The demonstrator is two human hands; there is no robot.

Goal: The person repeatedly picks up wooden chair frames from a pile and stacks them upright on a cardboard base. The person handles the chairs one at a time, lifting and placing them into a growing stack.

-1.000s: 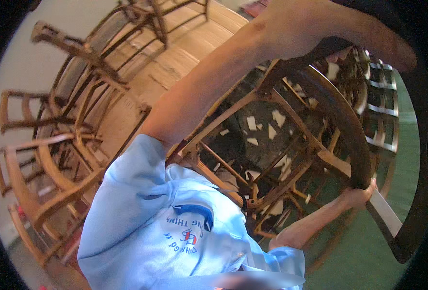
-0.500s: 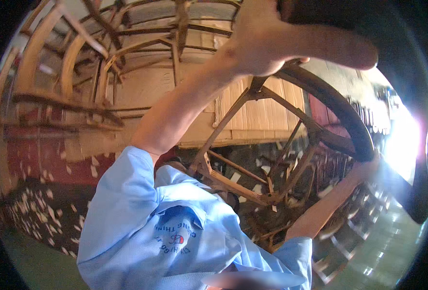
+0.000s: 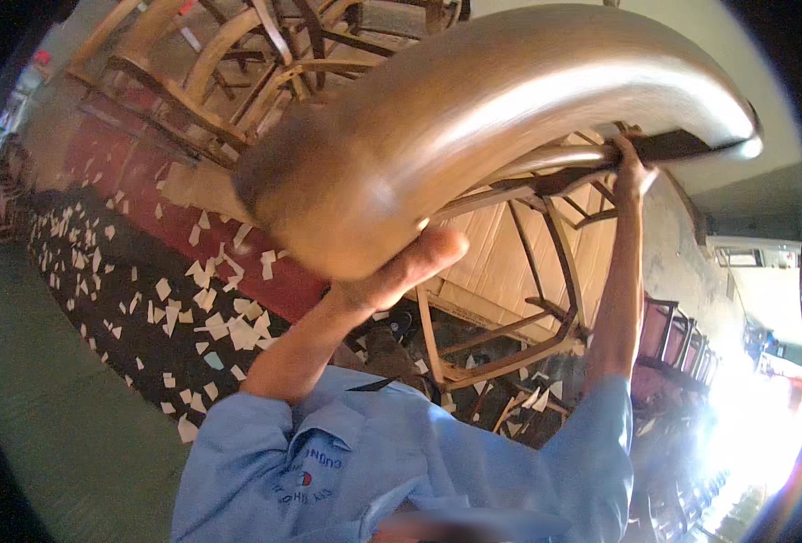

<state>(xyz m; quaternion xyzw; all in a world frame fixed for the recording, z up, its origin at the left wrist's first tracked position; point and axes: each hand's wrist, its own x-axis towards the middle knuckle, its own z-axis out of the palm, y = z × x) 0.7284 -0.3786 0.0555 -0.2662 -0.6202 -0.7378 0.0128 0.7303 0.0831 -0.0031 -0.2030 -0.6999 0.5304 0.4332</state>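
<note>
White scraps (image 3: 242, 332) strewn over dark floor (image 3: 127, 328); wooden chairs (image 3: 182, 102), upper left.

The head fisheye looks down from close above the wearer's blue shirt (image 3: 482, 466).

Dark lettering (image 3: 328, 460) around a small, partly red emblem (image 3: 305, 479) on the blue shirt (image 3: 482, 480)

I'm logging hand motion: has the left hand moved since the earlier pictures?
Yes: judged against the cardboard, the left hand has moved toward the blue shirt, now appearing by the cardboard's near edge.
</note>
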